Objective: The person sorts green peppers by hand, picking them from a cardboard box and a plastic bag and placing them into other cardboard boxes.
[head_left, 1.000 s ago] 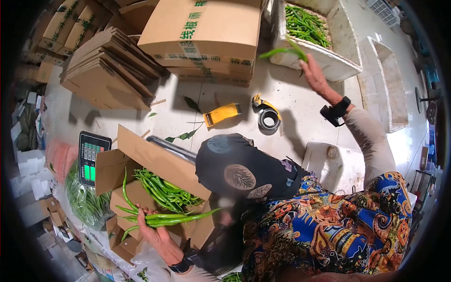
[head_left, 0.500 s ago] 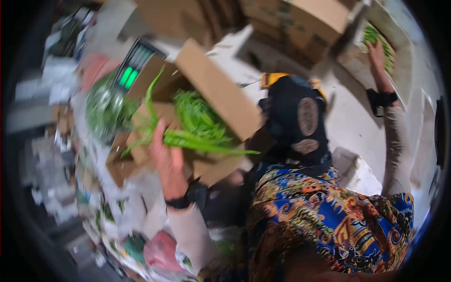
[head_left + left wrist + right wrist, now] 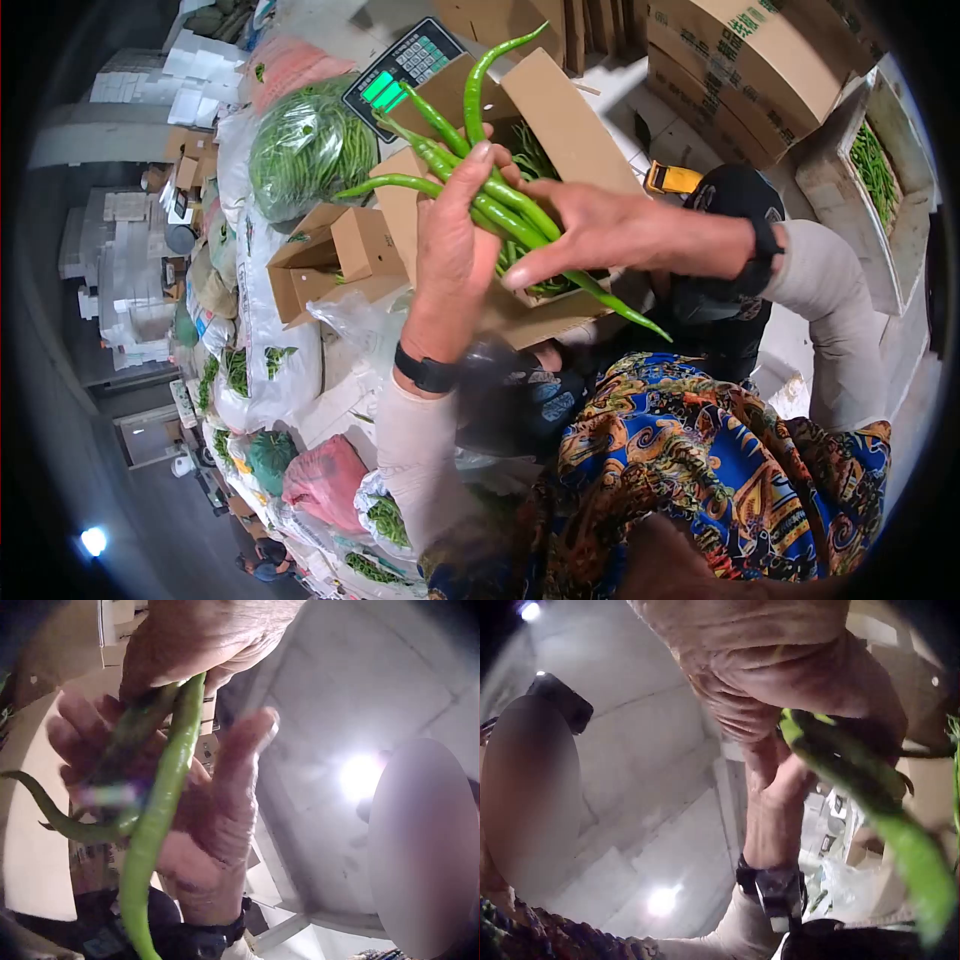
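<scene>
My left hand (image 3: 447, 245) holds a small bunch of long green chili peppers (image 3: 428, 153) above a cardboard box (image 3: 575, 115), their tips fanning out beyond the thumb. Beside the bunch is my right hand (image 3: 640, 230), its thumb stretched along the front and its fingers partly hidden behind the peppers. The left wrist view shows that right hand (image 3: 202, 817) with palm and fingers spread around a hanging chili (image 3: 161, 802). More chilies (image 3: 535, 150) lie inside the box under the hands.
A scale (image 3: 420, 55) with a green display stands behind the box, near a clear bag of green peppers (image 3: 310, 150). At the right is a white foam box (image 3: 900, 240) holding more chilies. Yellow tape dispenser (image 3: 673, 178) and stacked cartons (image 3: 740, 70) stand at the back.
My right hand has come from the foam box at the right over to the chilies in my left hand. The left hand has risen with its bunch; the head view has swung left.
</scene>
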`<state>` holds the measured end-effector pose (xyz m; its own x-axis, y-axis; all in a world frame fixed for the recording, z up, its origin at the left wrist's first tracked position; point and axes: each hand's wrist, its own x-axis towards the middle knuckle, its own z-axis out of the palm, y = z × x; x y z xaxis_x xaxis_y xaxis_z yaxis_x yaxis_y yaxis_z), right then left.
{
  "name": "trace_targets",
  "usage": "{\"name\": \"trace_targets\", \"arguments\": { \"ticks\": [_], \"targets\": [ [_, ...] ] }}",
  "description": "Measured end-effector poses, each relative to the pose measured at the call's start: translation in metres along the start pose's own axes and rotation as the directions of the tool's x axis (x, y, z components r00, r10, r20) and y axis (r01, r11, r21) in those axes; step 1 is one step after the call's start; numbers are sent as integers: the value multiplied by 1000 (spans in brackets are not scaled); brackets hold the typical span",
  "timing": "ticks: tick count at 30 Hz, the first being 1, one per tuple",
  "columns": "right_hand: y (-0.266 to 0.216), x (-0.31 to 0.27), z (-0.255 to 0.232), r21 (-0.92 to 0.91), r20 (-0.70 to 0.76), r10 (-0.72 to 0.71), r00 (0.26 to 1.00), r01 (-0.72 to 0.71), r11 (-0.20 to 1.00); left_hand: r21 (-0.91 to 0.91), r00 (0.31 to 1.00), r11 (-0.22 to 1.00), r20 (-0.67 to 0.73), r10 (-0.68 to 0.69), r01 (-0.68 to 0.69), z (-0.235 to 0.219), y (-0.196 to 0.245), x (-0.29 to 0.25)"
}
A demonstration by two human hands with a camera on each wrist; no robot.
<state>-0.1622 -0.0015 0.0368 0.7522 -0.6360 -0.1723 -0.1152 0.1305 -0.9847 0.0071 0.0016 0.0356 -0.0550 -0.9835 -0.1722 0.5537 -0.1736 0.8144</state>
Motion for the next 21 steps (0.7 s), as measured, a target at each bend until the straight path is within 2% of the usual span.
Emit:
{"name": "trace_targets", "arguments": {
  "ticks": [1,2,3,5,7,9,10,13,14,17,18,19,21],
  "targets": [
    [11,2,10,135,89,-57,994,45,990,-3,999,1000,-30,12,-12,1,-11,-2],
    [14,5,17,281,46,-97,994,81,956,99,997,992,-23,75,-72,8,-7,-5],
    [15,5,18,275,54,-94,994,76,959,93,996,993,-28,81,-78,8,-4,-6],
    [15,6,20,403,111,12,994,-57,913,237,993,964,30,114,-118,5,-2,-9],
    [18,11,21,450,92,-15,996,-28,893,242,997,968,29,69,-74,-3,3,-13],
    [20,15,16,495,56,-1,998,-27,868,412,996,911,91,-18,-22,-7,7,-14],
    [19,12,15,538,0,8,1000,-7,843,414,994,910,91,-66,22,-11,7,-13],
    [31,21,8,545,-38,-15,999,33,838,343,998,939,48,-41,22,-30,-10,-9],
    [27,20,10,574,-82,-12,997,57,817,315,1000,949,6,27,-28,-29,-13,-10],
    [35,29,2,535,-243,49,969,92,840,281,995,957,-37,89,-75,-42,-15,-8],
    [28,24,-4,613,-274,110,955,85,785,224,998,974,-35,43,-34,-45,-11,-7],
    [39,28,-13,610,-353,54,934,186,770,224,998,974,-37,41,-32,-48,-6,-9],
    [36,22,-26,594,-447,67,892,240,768,181,1000,983,-25,-8,13,-54,3,-11]
  ]
}}
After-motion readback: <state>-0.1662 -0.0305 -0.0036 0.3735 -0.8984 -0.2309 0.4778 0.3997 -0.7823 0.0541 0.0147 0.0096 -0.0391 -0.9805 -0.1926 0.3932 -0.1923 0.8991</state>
